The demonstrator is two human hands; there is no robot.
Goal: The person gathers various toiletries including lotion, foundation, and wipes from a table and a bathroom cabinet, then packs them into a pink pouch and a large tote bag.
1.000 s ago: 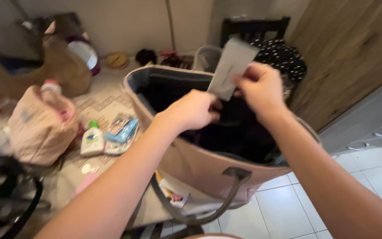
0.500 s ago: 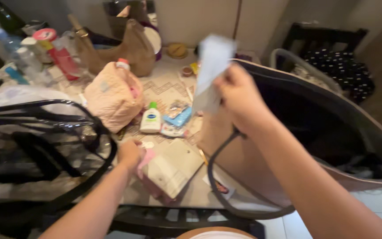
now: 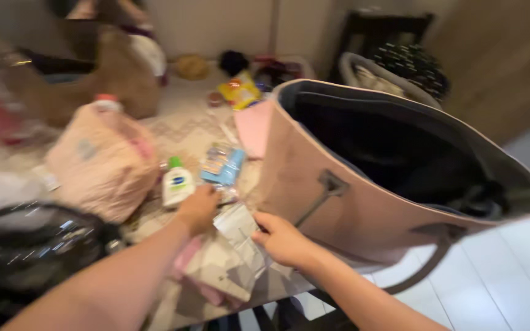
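Your left hand (image 3: 199, 208) rests on the table (image 3: 179, 132) by the small white bottle (image 3: 177, 184), fingers curled, grip unclear. Your right hand (image 3: 282, 238) pinches the pale paper slip (image 3: 235, 224), flat and creased, onto the paper pile (image 3: 225, 270). The slip looks nearly set down; the pink tote (image 3: 351, 208) stands open beside it.

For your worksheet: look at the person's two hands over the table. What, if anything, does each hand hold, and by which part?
Both hands, left hand and right hand, are on the white paper slips, at their upper ends. Blur hides whether either hand truly grips them.
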